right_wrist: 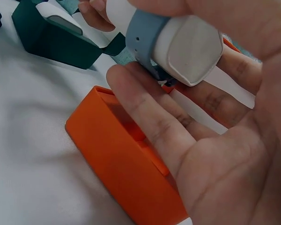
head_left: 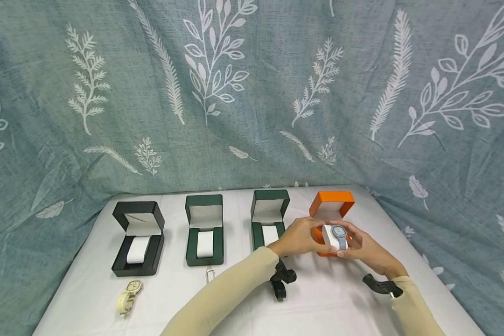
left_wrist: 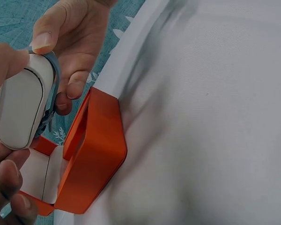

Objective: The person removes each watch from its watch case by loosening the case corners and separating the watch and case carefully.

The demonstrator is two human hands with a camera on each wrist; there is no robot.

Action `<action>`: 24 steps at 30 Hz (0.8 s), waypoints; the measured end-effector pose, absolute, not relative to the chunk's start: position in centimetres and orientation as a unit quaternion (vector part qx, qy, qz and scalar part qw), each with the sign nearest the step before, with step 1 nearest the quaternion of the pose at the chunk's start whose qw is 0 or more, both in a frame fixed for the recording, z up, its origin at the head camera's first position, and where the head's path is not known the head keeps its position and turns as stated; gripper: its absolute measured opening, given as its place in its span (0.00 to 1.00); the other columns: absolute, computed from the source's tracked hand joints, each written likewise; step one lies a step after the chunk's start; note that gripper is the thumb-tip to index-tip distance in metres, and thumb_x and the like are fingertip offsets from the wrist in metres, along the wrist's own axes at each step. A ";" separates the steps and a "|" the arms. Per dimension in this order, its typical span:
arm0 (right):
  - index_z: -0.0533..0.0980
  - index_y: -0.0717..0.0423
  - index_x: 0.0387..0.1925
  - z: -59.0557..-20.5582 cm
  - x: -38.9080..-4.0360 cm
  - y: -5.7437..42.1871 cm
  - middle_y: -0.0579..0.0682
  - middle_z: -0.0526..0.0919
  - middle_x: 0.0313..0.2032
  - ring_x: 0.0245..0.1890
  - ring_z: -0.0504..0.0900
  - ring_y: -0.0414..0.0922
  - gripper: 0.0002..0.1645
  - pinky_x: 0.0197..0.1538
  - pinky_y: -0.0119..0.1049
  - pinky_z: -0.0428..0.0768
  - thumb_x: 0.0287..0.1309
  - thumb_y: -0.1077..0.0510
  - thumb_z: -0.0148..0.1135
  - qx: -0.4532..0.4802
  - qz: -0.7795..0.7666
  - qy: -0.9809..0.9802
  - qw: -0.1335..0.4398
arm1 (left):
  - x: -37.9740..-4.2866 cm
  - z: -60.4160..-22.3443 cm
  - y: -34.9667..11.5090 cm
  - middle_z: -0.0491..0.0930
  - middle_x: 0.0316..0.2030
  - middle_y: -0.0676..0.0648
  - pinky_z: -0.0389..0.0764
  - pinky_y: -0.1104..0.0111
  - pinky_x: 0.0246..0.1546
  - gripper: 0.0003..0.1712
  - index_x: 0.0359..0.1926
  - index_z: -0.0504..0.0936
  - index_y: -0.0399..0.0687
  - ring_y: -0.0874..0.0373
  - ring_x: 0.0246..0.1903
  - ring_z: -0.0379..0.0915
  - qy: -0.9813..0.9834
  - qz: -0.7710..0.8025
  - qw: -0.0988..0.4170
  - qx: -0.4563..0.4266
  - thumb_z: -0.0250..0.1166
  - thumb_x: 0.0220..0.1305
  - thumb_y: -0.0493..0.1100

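Observation:
A wristwatch with a blue-grey strap [head_left: 342, 243] is wrapped round a white watch cushion [head_left: 328, 235], held up over the open orange watch box [head_left: 332, 197]. My left hand [head_left: 298, 237] pinches the cushion's left end, its thumb on the flat end face in the left wrist view. From the right, my right hand [head_left: 367, 249] holds the cushion and strap between thumb and fingers. The strap [right_wrist: 145, 40] circles the cushion in the right wrist view, with the fingers stretched out beneath. The box interior [right_wrist: 131, 126] lies below the hands and is partly hidden.
Two green watch boxes [head_left: 204, 200] [head_left: 270, 195] and a black one [head_left: 138, 207] stand open with white cushions. Nearer lie a cream-strapped watch [head_left: 129, 298], a black-strapped watch [head_left: 279, 282] and a slim watch [head_left: 210, 274] partly behind the left sleeve. A black band [head_left: 382, 285] sits by the right wrist.

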State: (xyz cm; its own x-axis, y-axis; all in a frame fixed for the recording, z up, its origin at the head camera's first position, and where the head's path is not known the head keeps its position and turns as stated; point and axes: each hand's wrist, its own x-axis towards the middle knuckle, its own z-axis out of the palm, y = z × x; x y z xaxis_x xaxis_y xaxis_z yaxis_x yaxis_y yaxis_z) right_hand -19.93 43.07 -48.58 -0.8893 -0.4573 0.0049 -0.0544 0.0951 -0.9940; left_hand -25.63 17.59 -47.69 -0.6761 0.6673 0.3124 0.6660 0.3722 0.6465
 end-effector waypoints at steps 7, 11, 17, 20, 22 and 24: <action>0.52 0.51 0.81 -48.6 -19.9 43.2 0.55 0.55 0.76 0.66 0.71 0.49 0.48 0.57 0.49 0.80 0.67 0.74 0.59 -0.182 -0.654 0.716 0.163 | -25.6 -47.5 17.5 0.82 0.50 0.58 0.72 0.78 0.47 0.40 0.61 0.83 0.50 0.63 0.51 0.78 0.831 0.381 0.000 0.405 0.76 0.54 0.68; 0.51 0.49 0.81 -48.5 -19.8 43.0 0.55 0.54 0.77 0.67 0.71 0.48 0.49 0.58 0.49 0.80 0.67 0.74 0.60 -0.182 -0.651 0.717 0.170 | -25.7 -47.5 17.5 0.82 0.48 0.58 0.71 0.79 0.43 0.39 0.60 0.83 0.49 0.61 0.49 0.78 0.825 0.384 -0.001 0.415 0.76 0.56 0.67; 0.53 0.50 0.80 -48.8 -20.0 42.5 0.63 0.60 0.72 0.62 0.76 0.51 0.50 0.54 0.48 0.82 0.64 0.74 0.64 -0.184 -0.644 0.723 0.169 | -25.6 -47.7 17.7 0.82 0.47 0.59 0.70 0.80 0.43 0.36 0.58 0.84 0.51 0.61 0.47 0.78 0.821 0.377 -0.015 0.428 0.75 0.56 0.67; 0.55 0.51 0.80 -48.9 -20.1 42.6 0.64 0.61 0.71 0.60 0.76 0.51 0.49 0.53 0.46 0.82 0.64 0.74 0.64 -0.181 -0.641 0.728 0.162 | -25.6 -47.6 17.7 0.83 0.49 0.57 0.70 0.80 0.44 0.37 0.59 0.84 0.50 0.61 0.48 0.78 0.825 0.374 -0.016 0.424 0.75 0.56 0.67; 0.55 0.51 0.80 -48.9 -20.1 42.7 0.62 0.60 0.72 0.61 0.75 0.51 0.48 0.52 0.45 0.82 0.65 0.73 0.63 -0.181 -0.639 0.731 0.160 | -25.5 -47.6 17.7 0.83 0.51 0.56 0.71 0.80 0.46 0.38 0.60 0.84 0.49 0.62 0.49 0.78 0.826 0.376 -0.014 0.421 0.75 0.56 0.67; 0.56 0.51 0.79 -48.8 -20.0 42.7 0.60 0.59 0.73 0.61 0.75 0.50 0.48 0.52 0.45 0.83 0.64 0.73 0.64 -0.180 -0.636 0.734 0.158 | -25.4 -47.5 17.7 0.83 0.52 0.56 0.72 0.79 0.47 0.39 0.60 0.84 0.49 0.63 0.50 0.77 0.826 0.379 -0.008 0.418 0.75 0.56 0.68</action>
